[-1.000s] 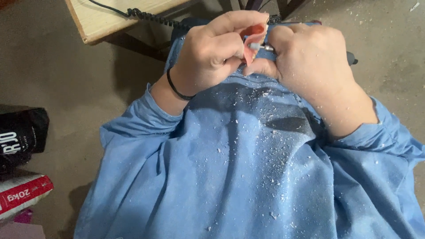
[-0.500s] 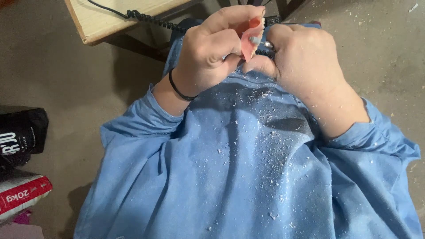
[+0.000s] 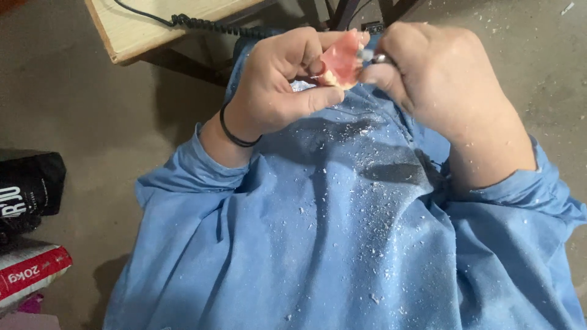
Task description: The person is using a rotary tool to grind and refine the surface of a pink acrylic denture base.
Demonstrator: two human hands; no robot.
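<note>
Denture: pink acrylic denture plate with a row of pale teeth point(image 3: 339, 61), held at about 12 o'clock in the view, upper centre, above the lap.

Left hand point(image 3: 284, 82): closed around the denture plate, thumb laid along its lower edge, fingers curled behind it. A thin black band point(image 3: 235, 134) circles the wrist.

Right hand point(image 3: 437, 76): at 1 o'clock, just beside the left hand, fingers folded tight on a slim metal handpiece point(image 3: 376, 58) whose shiny tip meets the right edge of the denture plate. Most of the tool is hidden inside the fist.

Blue fabric gown point(image 3: 342, 244): covers both forearms and the lap, filling the view from centre down to 6 o'clock. White dust and small chips point(image 3: 373, 177) are scattered over it, thickest directly below the hands.

Pale wooden bench top point(image 3: 153, 24): at 11 o'clock, with a black coiled cable point(image 3: 211, 25) running along its near edge toward the hands.

Black bag point(image 3: 30, 183): at 9 o'clock, on the floor by the left edge.

Red and white sack point(image 3: 30, 272): at 8 o'clock, just below the black bag, only partly in view.

Grey concrete floor point(image 3: 73, 104): surrounds the seated person, with a few white flecks at 1 o'clock.
</note>
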